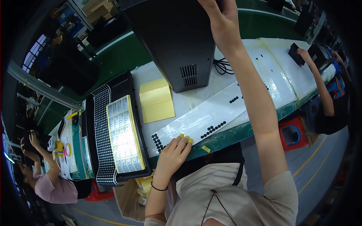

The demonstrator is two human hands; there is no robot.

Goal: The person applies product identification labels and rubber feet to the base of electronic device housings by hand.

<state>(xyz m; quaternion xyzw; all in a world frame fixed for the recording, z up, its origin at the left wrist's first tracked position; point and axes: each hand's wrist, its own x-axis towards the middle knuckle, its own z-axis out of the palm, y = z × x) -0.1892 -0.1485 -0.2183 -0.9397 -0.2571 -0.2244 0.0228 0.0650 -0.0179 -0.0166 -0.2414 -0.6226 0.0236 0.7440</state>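
Head view: dots (221, 124) remain below the case (173, 45), so work looks unfinished; left hand (172, 154) rests below it, right hand (226, 30) upper right; I cannot tell either grip.

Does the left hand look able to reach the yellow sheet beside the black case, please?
Probably yes: nothing visible stands between the left hand and the yellow sheet, only white surface.

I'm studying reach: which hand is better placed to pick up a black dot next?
Probably the left hand: it rests close to the black dots. The right hand is up beside the black case, farther from them.
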